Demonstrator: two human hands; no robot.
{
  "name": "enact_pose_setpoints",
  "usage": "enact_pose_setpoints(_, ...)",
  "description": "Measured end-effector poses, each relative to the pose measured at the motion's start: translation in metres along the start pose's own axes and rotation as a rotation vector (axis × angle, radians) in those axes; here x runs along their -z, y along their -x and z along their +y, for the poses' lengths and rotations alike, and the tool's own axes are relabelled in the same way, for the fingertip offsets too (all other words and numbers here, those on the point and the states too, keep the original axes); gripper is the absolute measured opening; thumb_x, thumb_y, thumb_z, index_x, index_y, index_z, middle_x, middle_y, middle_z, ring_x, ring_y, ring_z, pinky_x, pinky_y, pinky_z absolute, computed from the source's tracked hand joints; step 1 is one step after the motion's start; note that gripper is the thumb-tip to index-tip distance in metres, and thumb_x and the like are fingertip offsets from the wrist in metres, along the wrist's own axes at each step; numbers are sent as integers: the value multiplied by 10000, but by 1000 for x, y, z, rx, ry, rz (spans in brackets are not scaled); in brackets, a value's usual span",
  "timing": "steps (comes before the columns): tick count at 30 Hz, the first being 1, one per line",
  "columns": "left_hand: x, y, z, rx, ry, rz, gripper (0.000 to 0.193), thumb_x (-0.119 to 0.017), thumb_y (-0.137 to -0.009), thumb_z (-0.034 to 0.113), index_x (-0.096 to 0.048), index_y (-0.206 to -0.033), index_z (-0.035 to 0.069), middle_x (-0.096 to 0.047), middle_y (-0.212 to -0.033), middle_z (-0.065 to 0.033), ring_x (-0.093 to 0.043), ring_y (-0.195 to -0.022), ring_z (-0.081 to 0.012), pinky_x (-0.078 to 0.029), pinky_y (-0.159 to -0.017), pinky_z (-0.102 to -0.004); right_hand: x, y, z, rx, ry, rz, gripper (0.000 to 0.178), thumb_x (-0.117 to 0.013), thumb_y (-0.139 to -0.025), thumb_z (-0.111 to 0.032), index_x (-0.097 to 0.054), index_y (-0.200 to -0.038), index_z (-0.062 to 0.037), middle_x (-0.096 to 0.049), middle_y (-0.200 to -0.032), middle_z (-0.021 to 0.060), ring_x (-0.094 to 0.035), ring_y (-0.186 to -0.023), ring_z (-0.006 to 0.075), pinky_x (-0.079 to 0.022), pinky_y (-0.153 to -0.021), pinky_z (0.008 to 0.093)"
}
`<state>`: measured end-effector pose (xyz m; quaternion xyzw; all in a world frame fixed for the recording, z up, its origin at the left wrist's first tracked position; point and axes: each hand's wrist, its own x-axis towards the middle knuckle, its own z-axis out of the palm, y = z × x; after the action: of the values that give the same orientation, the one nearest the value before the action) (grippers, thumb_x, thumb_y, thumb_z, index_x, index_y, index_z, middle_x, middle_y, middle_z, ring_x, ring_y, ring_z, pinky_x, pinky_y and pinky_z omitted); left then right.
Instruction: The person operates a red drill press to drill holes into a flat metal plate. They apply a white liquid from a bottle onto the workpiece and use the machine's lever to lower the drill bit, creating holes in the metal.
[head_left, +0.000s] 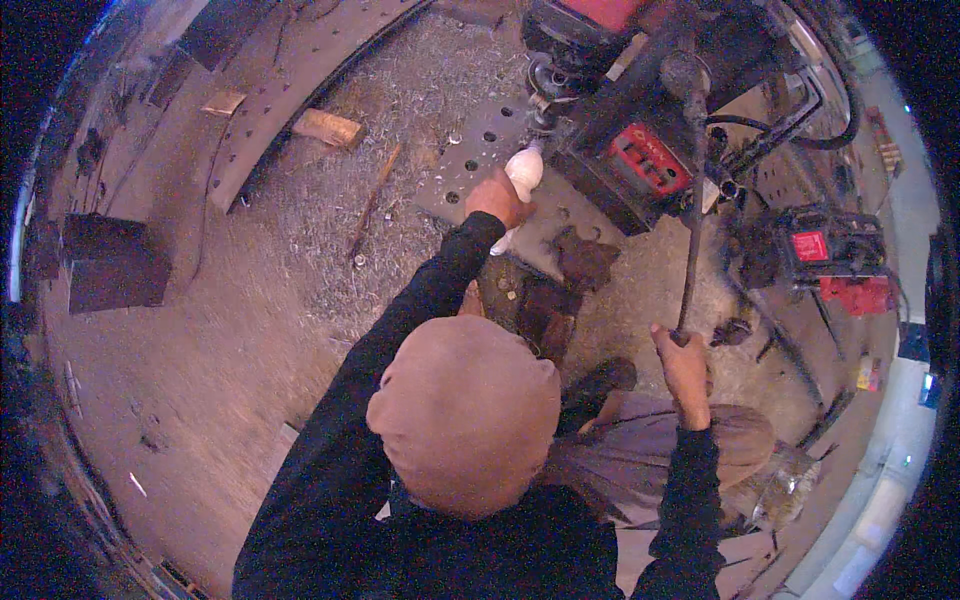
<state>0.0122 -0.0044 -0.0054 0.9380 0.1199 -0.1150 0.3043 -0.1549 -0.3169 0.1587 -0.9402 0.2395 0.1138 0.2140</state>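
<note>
White and smooth-looking, the bottle-like object (524, 172) is in the left hand (498, 198), which is closed around its middle. Its rounded, wider part swells out on the far side, and a small pale end shows on the near side. It is over a grey metal plate (437, 187) with round holes, to the left of a dark machine (592, 175); whether it touches the plate cannot be told. Farther right, the right hand (686, 372) is wrapped firmly around the near end of a long, thin, dark bar (693, 240).
</note>
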Motion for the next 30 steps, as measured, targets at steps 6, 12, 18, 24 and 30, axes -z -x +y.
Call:
enact_pose_setpoints(6, -1, 0, 1, -8, -44, 13, 765, -779, -681, 465, -484, -1187, -26, -673, -1037, -234, -669, -958, -380, -541, -831, -453, 13, 0, -6, 23, -12, -151, 560, -678, -830, -459, -643, -1006, 71, -659, -921, 214, -629, -872, 349, -485, -811, 423)
enact_pose_setpoints(12, -1, 4, 10, 3, -55, 21, 771, -784, -658, 468, -501, -1170, -35, -670, -1055, -231, -662, -977, -379, -535, -851, -452, 19, -1, -5, 17, -22, -244, 630, -667, -838, -467, -623, -1078, 114, -665, -1011, 299, -655, -948, 422, -498, -862, 450)
enact_pose_setpoints(18, 3, 4, 9, -9, -76, 32, 766, -780, -658, 458, -501, -1184, -23, -669, -1060, -233, -659, -987, -379, -533, -858, -455, 15, -1, 0, 32, -52, -218, 665, -664, -830, -484, -604, -1080, 130, -661, -1017, 306, -649, -970, 429, -494, -871, 453)
enact_pose_setpoints(24, -2, 0, 7, -14, -72, 8, 762, -771, -656, 453, -510, -1197, -16, -668, -1068, -241, -656, -995, -386, -528, -863, -461, 12, 0, 4, 61, -45, -172, 518, -678, -844, -407, -623, -880, 107, -662, -769, 210, -664, -768, 280, -499, -708, 407)
enact_pose_setpoints(30, 8, 6, 14, 31, -114, 1, 758, -758, -661, 465, -522, -1195, -20, -667, -1067, -244, -651, -1005, -394, -522, -870, -464, 23, 12, -10, 182, -79, -99, 520, -663, -849, -413, -616, -845, 105, -632, -688, 207, -641, -675, 302, -489, -660, 418)
